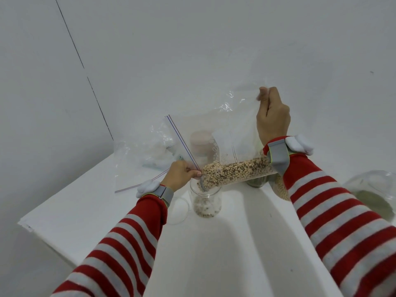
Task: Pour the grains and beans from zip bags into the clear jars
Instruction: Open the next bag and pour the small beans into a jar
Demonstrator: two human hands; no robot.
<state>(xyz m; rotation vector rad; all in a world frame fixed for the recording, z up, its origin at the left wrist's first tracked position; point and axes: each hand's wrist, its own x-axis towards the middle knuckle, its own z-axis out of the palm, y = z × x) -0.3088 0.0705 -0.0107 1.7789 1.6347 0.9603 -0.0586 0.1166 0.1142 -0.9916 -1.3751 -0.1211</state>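
Head: white table (85, 200), bean jar (206, 203), wall (192, 50)

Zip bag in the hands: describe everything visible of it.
The zip bag is clear, crinkled thin plastic with a red and blue zip strip at its mouth. It hangs tilted, mouth down. The left hand pinches the mouth edge over the jar; the right hand pinches the far corner, raised high. Pale, dark-eyed beans lie along its lower edge, reaching into the jar.

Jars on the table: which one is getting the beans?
The jar beside the left hand; only it has the zip bag opening into it.
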